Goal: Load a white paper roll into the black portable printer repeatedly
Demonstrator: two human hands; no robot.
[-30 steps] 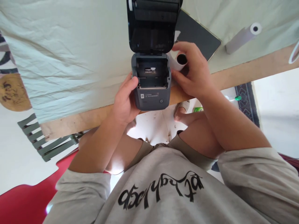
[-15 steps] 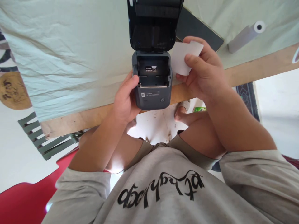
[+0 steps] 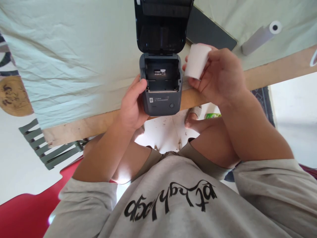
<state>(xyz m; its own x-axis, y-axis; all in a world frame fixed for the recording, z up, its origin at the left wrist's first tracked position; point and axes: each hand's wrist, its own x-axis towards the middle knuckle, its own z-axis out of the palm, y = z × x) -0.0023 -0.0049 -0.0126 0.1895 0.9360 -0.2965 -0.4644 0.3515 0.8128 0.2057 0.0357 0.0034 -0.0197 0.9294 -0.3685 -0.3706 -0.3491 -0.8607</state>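
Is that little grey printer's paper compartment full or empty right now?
Empty. The printer has its lid swung up, and the bay shows only a label. The right hand holds the paper roll beside it.

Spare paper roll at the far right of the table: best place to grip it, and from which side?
Grip the spare paper roll across the middle of its long round barrel, coming down from above, fingers either side. It lies flat on the cloth-covered table, its hollow core end facing right, so the ends probably offer little hold. The right hand is nearest but already holds a short paper roll.
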